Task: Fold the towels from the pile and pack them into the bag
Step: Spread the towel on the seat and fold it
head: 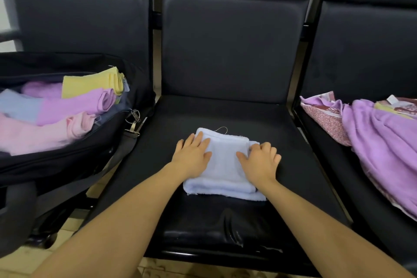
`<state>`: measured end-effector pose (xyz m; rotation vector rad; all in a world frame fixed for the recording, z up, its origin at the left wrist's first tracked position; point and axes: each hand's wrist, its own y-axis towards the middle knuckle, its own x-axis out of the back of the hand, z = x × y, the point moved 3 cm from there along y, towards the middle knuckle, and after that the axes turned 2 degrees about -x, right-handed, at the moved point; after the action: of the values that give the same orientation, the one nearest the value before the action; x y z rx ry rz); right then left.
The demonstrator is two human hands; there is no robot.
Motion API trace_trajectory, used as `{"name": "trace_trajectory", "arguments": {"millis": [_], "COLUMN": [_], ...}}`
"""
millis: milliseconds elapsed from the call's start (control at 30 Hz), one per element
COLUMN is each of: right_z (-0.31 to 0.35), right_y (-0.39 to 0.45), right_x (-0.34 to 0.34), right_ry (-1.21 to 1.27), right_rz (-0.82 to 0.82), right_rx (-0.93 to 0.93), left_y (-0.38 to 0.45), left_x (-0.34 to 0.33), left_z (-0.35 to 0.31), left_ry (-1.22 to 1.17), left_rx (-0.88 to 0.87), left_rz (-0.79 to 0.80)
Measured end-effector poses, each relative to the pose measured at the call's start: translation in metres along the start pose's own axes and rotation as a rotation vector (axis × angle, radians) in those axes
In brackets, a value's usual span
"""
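A folded pale blue towel (223, 165) lies on the middle black seat (225, 110). My left hand (191, 156) rests flat on the towel's left side with straight fingers. My right hand (259, 160) lies on its right edge, fingers bent over the fold. An open black bag (67, 156) sits on the left seat and holds several folded towels: yellow (90, 82), purple (74, 106), pink (45, 131) and light blue (18, 104). The pile of unfolded towels (383, 140), mostly purple, lies on the right seat.
A patterned cloth (325, 117) lies under the pile at the right. The bag's strap with a metal clip (133, 124) hangs over the gap between the left and middle seats. Seat backs rise behind, and tiled floor shows below.
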<state>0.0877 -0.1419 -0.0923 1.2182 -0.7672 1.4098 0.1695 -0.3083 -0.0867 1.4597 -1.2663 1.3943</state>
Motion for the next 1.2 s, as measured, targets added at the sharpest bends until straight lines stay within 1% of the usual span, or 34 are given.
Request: {"name": "trace_trajectory", "arguments": {"millis": [133, 167, 267, 333, 400, 433, 467, 533, 567, 600, 633, 700, 767, 800, 867, 933, 967, 1133, 1200], "right_z": [0.005, 0.006, 0.005, -0.001, -0.010, -0.013, -0.016, -0.018, -0.015, -0.009, -0.001, 0.012, 0.013, 0.008, -0.007, -0.019, -0.022, -0.024, -0.024], "right_y": [0.005, 0.005, 0.003, 0.001, 0.001, 0.001, 0.002, 0.000, -0.002, -0.004, -0.007, -0.010, -0.012, -0.009, -0.006, -0.005, -0.005, -0.006, -0.010], "right_x": [-0.005, -0.005, 0.005, 0.016, 0.022, 0.023, 0.021, 0.016, 0.015, 0.017, 0.020, 0.021, 0.017, 0.014, 0.007, 0.002, 0.001, 0.002, 0.007], "right_ry": [0.135, 0.192, 0.349, 0.459, 0.476, 0.445, 0.381, 0.223, 0.203, 0.233, 0.276, 0.293, 0.129, 0.046, -0.072, -0.171, -0.212, -0.337, -0.355], "right_rz": [0.009, 0.004, -0.065, -0.098, -0.079, -0.055, -0.035, -0.046, -0.075, -0.095, -0.082, 0.038, 0.170, 0.233, 0.409, 0.537, 0.556, 0.536, 0.509], "right_rx": [-0.073, -0.074, -0.001, 0.005, -0.016, -0.034, -0.055, -0.062, -0.010, 0.081, 0.193, 0.418, 0.551, 0.551, 0.466, 0.417, 0.412, 0.402, 0.392], "left_y": [0.007, 0.009, 0.010, 0.009, 0.008, 0.008, 0.009, 0.010, 0.010, 0.011, 0.012, 0.013, 0.016, 0.018, 0.021, 0.023, 0.023, 0.014, 0.004], "left_x": [0.001, 0.001, 0.004, 0.007, 0.007, 0.005, 0.002, -0.010, -0.016, -0.020, -0.023, -0.025, -0.025, -0.024, -0.022, -0.020, -0.020, -0.014, -0.010], "left_z": [0.000, -0.001, -0.010, -0.018, -0.025, -0.027, -0.027, -0.025, -0.024, -0.024, -0.024, -0.024, -0.017, -0.012, 0.000, 0.007, 0.008, 0.005, 0.000], "left_ry": [0.036, 0.046, 0.079, 0.069, 0.069, 0.066, 0.056, 0.029, 0.037, 0.060, 0.078, 0.080, 0.093, 0.101, 0.090, 0.053, 0.040, 0.041, 0.068], "left_rx": [-0.033, -0.047, -0.111, -0.168, -0.215, -0.223, -0.210, -0.131, -0.091, -0.064, -0.044, -0.003, 0.041, 0.064, 0.088, 0.073, 0.061, 0.039, -0.014], "left_rz": [-0.063, -0.086, -0.182, -0.263, -0.316, -0.300, -0.244, -0.042, 0.047, 0.095, 0.108, 0.094, 0.055, 0.023, -0.034, -0.042, -0.037, -0.025, -0.001]}}
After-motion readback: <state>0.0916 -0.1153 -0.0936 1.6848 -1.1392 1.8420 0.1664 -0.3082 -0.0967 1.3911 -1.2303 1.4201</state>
